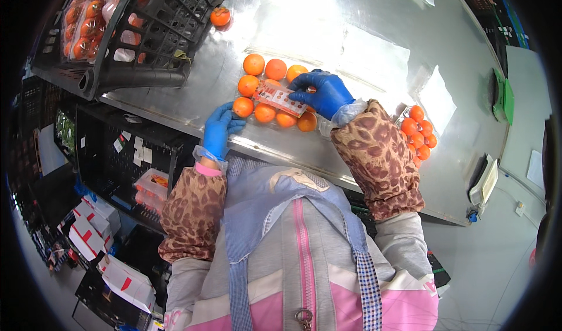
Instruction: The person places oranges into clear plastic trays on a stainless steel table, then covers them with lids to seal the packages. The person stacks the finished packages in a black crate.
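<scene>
Two gloved hands work at a steel table (374,32), the biggest thing in view, with a black crate (146,32) of wrapped fruit tilted at its far left corner. In the middle, near the front edge, lies a clear pack of orange fruit (266,94), with a red and white label (280,98) lying across its top. A second filled pack (418,136) sits well apart by the right elbow, and one loose fruit (220,16) rests beside the crate. The left hand (219,129) lies flat against the pack's near left corner, fingers loosely spread, steadying rather than gripping. The right hand (325,92) presses down on the label's right end, fingertips closed upon it. To do this well, I judge, keep the left hand bracing so the pack cannot slide, and smooth the label from one end across, flat and straight, without squeezing the fruit.
</scene>
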The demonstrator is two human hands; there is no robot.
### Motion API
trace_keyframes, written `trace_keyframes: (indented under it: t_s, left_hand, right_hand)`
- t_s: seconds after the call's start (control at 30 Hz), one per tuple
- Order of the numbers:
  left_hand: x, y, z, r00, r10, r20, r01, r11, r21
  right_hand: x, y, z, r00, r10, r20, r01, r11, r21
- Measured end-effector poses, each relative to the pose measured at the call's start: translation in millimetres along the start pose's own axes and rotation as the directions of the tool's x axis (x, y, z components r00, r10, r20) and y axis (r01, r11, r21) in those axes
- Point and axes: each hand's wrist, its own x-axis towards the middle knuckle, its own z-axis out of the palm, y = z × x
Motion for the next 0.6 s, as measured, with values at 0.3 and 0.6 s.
trace_keyframes:
  t_s: [0.3, 0.6]
  left_hand:
    - [-22.0, -36.9, 28.4, 0.954, -0.118, 0.275, 0.243, 0.842, -0.481]
    - [-21.0, -24.8, 48.2, 0.984, -0.165, -0.069, 0.127, 0.915, -0.382]
  right_hand:
    - [56.8, 46.3, -42.6, 0.872, -0.226, -0.434, 0.084, 0.943, -0.322]
    - [174.0, 71.2, -86.3, 0.977, 0.046, -0.207, -0.175, 0.728, -0.662]
